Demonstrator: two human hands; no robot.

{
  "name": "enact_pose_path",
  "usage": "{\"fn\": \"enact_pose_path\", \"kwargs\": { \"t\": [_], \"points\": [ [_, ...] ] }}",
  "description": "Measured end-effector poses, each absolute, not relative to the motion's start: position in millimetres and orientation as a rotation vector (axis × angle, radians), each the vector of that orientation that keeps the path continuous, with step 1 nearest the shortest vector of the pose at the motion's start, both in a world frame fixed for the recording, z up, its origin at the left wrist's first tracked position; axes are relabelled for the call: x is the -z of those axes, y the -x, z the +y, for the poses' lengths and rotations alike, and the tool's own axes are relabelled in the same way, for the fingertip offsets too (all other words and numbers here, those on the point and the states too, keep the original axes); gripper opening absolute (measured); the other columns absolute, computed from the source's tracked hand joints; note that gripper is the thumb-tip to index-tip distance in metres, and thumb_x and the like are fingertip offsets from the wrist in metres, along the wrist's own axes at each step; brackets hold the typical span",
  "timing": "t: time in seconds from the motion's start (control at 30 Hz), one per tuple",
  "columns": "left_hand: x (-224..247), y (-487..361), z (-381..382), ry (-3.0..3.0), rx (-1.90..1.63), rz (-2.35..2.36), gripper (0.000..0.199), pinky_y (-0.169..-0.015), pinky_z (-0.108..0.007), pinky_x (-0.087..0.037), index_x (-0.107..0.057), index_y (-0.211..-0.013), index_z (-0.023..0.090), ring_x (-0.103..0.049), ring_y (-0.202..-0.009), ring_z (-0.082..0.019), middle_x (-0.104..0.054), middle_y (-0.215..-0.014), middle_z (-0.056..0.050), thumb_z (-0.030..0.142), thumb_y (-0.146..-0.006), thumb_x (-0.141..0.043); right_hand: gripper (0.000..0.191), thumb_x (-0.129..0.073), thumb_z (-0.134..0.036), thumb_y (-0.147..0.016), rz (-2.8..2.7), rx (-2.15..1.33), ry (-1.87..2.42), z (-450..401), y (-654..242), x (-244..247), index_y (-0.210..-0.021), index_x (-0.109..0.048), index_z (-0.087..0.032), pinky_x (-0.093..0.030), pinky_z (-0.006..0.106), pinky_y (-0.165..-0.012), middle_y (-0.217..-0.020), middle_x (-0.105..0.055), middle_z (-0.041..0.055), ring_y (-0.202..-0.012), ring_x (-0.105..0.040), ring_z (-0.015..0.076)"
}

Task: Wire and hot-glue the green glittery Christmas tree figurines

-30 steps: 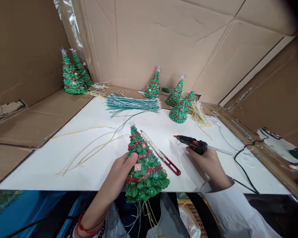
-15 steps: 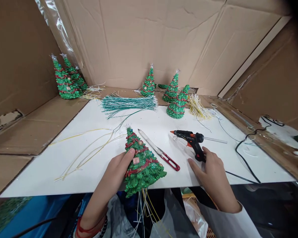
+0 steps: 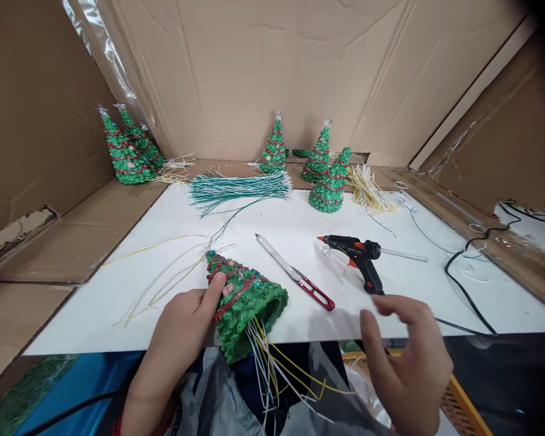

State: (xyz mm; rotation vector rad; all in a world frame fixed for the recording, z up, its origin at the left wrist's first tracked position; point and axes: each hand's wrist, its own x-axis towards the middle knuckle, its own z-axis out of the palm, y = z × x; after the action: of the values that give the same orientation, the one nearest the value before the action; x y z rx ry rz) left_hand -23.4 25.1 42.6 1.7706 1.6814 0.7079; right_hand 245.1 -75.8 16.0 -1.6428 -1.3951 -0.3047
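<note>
A green miniature Christmas tree (image 3: pixel 249 297) with red garlands is gripped in my left hand (image 3: pixel 181 321), thumb across its side. It lies tilted, its hollow base turned toward the lower right. White, yellow and dark wires (image 3: pixel 272 369) hang out of that opening below the table edge. My right hand (image 3: pixel 409 363) is empty, thumb and fingers apart, just below the handle of a black-and-orange glue gun (image 3: pixel 354 254). The gun lies on the white tabletop, a clear glue stick (image 3: pixel 404 255) in its back end. Between the hands rests a pair of red-handled thread snips (image 3: pixel 295 274).
A bundle of green and white wires (image 3: pixel 240 186) lies at the back, beside yellow wires (image 3: pixel 372 189). Several finished-looking trees (image 3: pixel 329 184) stand along the cardboard wall (image 3: pixel 263 72). Loose wires (image 3: pixel 154 284) lie at left; a black cord (image 3: pixel 463 297) runs at right.
My right hand has come away from the glue gun's handle, moving down and opening. My left hand has tipped the tree, so its hollow base now shows.
</note>
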Motion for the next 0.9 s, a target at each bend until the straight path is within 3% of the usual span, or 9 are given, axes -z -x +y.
{"fn": "enact_pose_path", "kwargs": {
  "t": [0.07,0.17,0.27,0.37,0.47,0.53,0.63,0.73,0.9],
  "points": [
    [-44.6,27.0,25.2,-1.781,-0.568,1.781,0.062,-0.063,-0.035,-0.034,-0.048,-0.043,0.027,-0.05,-0.055,-0.024,-0.056,-0.049,-0.006,0.064,-0.094,-0.043,0.008,-0.06,-0.017,-0.096,-1.531,0.05,1.496,-77.0,-228.1,-29.4,-0.099,-0.063,-0.023,-0.048,0.031,-0.067,-0.083,-0.066,0.0018,-0.069,-0.061,0.0183],
    [-46.3,32.5,24.4,-1.808,-0.479,1.871,0.061,-0.066,-0.036,-0.037,-0.055,-0.054,0.027,-0.057,-0.065,-0.026,-0.062,-0.059,-0.006,0.071,-0.091,-0.038,0.014,-0.056,-0.018,-0.097,-1.698,-0.394,1.362,-68.9,-204.1,-46.8,-0.09,-0.067,-0.023,-0.043,0.024,-0.051,-0.067,-0.066,-0.0032,-0.053,-0.057,0.0131],
    [-43.9,37.6,19.0,-1.891,-0.849,1.838,0.059,-0.078,-0.038,-0.046,-0.065,-0.082,0.024,-0.065,-0.086,-0.028,-0.071,-0.086,-0.007,0.077,-0.091,-0.039,0.02,-0.054,-0.024,-0.1,-1.778,-0.658,1.35,-54.9,-183.5,-54.8,-0.092,-0.072,-0.022,-0.038,0.024,-0.049,-0.064,-0.071,-0.0021,-0.05,-0.06,0.0128],
    [-40.4,38.6,9.0,-2.067,-1.233,1.477,0.066,-0.099,-0.039,-0.048,-0.066,-0.12,0.024,-0.064,-0.119,-0.029,-0.07,-0.124,-0.008,0.078,-0.095,-0.037,0.021,-0.053,-0.024,-0.101,-1.905,-0.606,1.486,-43.2,-164.1,-50.3,-0.091,-0.071,-0.02,-0.031,0.026,-0.049,-0.061,-0.071,-0.0007,-0.049,-0.062,0.0144],
    [-39.5,31.7,0.8,-2.172,-1.155,1.232,0.076,-0.111,-0.04,-0.046,-0.054,-0.144,0.031,-0.059,-0.133,-0.028,-0.063,-0.144,-0.006,0.083,-0.09,-0.042,0.02,-0.055,-0.018,-0.097,-1.952,-0.342,1.546,-36.4,-148.0,-38.1,-0.081,-0.068,-0.019,-0.026,0.029,-0.05,-0.058,-0.071,0.0015,-0.047,-0.063,0.0162],
    [-39.9,24.2,-1.0,-2.187,-1.078,1.269,0.078,-0.11,-0.043,-0.047,-0.05,-0.147,0.032,-0.059,-0.133,-0.03,-0.062,-0.146,-0.006,0.082,-0.087,-0.053,0.018,-0.056,-0.013,-0.091,-1.926,-0.234,1.545,-33.7,-141.0,-30.1,-0.077,-0.066,-0.019,-0.025,0.03,-0.05,-0.059,-0.073,0.0036,-0.046,-0.064,0.0173],
    [-39.6,14.6,0.8,-2.192,-1.053,1.378,0.064,-0.107,-0.045,-0.05,-0.054,-0.141,0.031,-0.062,-0.128,-0.03,-0.064,-0.138,-0.006,0.061,-0.087,-0.069,0.018,-0.052,-0.01,-0.084,-1.891,-0.164,1.533,-30.9,-136.0,-23.3,-0.076,-0.065,-0.019,-0.025,0.03,-0.048,-0.058,-0.073,0.0052,-0.045,-0.064,0.0186],
    [-37.9,11.4,3.6,-2.225,-1.095,1.374,0.051,-0.106,-0.041,-0.051,-0.055,-0.135,0.031,-0.062,-0.124,-0.025,-0.065,-0.132,-0.004,0.044,-0.088,-0.07,0.023,-0.046,-0.008,-0.082,-1.862,-0.084,1.509,-28.6,-134.5,-21.8,-0.072,-0.065,-0.019,-0.026,0.031,-0.047,-0.055,-0.07,0.0057,-0.042,-0.062,0.0191],
    [-32.2,13.7,6.4,-2.228,-1.189,1.248,0.044,-0.105,-0.034,-0.05,-0.056,-0.131,0.03,-0.06,-0.123,-0.021,-0.063,-0.128,-0.002,0.045,-0.09,-0.066,0.027,-0.044,-0.008,-0.083,-1.865,-0.007,1.463,-27.3,-133.5,-22.2,-0.069,-0.064,-0.019,-0.027,0.032,-0.048,-0.054,-0.069,0.0054,-0.043,-0.062,0.0183]
  ]
}}
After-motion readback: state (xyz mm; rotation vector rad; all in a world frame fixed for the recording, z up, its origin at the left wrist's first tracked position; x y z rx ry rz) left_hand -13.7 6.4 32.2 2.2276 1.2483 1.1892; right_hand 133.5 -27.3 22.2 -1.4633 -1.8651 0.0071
